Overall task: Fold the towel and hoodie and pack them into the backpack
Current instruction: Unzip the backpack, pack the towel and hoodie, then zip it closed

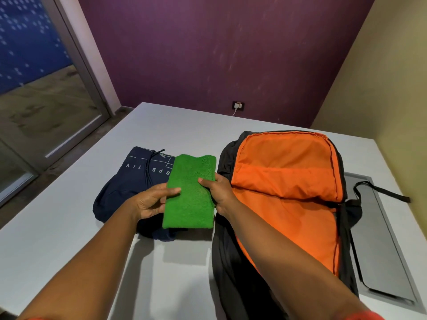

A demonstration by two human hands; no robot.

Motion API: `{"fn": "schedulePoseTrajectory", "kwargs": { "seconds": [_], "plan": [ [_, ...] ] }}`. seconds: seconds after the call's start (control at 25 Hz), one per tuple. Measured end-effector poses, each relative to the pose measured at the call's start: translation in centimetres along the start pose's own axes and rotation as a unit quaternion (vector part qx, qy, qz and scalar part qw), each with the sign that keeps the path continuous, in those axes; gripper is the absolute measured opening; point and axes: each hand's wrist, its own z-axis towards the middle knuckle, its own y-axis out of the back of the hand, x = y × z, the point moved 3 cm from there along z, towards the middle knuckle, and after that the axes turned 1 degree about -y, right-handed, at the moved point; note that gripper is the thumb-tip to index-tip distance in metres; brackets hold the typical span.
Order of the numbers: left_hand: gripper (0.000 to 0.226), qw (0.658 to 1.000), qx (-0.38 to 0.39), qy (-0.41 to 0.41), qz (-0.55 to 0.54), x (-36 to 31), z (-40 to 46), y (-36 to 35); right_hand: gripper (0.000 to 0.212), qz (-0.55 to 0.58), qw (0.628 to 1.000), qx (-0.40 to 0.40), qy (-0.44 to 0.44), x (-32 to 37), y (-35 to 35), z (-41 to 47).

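Note:
A folded green towel hangs lifted above the table, held between both hands. My left hand pinches its left edge, thumb on top. My right hand grips its right edge, thumb lying across the top. Under and behind the towel lies the folded navy hoodie with white letters and a drawstring. To the right, the black backpack lies unzipped and spread flat, its orange lining facing up with nothing inside.
All of this sits on a white table. A grey recessed panel lies in the table right of the backpack, and a black strap trails over it. Purple wall with a socket stands behind; a glass door is at left.

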Motion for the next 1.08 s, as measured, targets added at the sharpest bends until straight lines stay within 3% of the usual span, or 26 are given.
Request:
{"fn": "schedulePoseTrajectory", "kwargs": {
  "seconds": [0.08,0.16,0.28,0.44,0.64,0.8,0.88,0.96,1.08],
  "plan": [
    [0.03,0.998,-0.057,-0.037,0.014,-0.7,0.6,-1.6,0.033,-0.01,1.0,-0.005,0.029,0.9,1.3,-1.2],
    [0.021,0.991,-0.092,-0.075,0.059,-1.0,1.4,-3.7,0.032,-0.017,0.998,-0.022,0.058,1.5,3.1,-2.4],
    [0.031,0.982,-0.081,-0.102,0.135,-1.0,2.5,-7.8,0.029,-0.045,0.989,-0.086,0.112,2.1,6.9,-4.1],
    [0.044,0.98,0.024,-0.07,0.184,-0.7,3.2,-14.7,0.023,-0.164,0.944,-0.203,0.203,3.7,12.9,-6.9],
    [0.075,0.969,0.028,-0.068,0.236,3.1,4.5,-20.5,0.03,-0.259,0.905,-0.291,0.172,2.7,19.1,-10.1],
    [0.095,0.934,0.068,-0.075,0.343,7.1,5.6,-22.3,0.041,-0.333,0.874,-0.329,0.132,0.7,22.6,-11.5],
    [0.088,0.894,0.098,-0.075,0.432,8.5,6.1,-22.9,0.052,-0.376,0.856,-0.338,0.109,0.2,23.8,-11.8],
    [0.084,0.814,0.111,-0.096,0.562,9.7,6.3,-23.2,0.067,-0.444,0.823,-0.344,0.081,-0.3,23.7,-12.0],
    [0.083,0.649,0.087,-0.157,0.739,10.4,6.3,-23.3,0.078,-0.641,0.668,-0.34,0.166,-0.4,22.2,-12.0]
  ]
}}
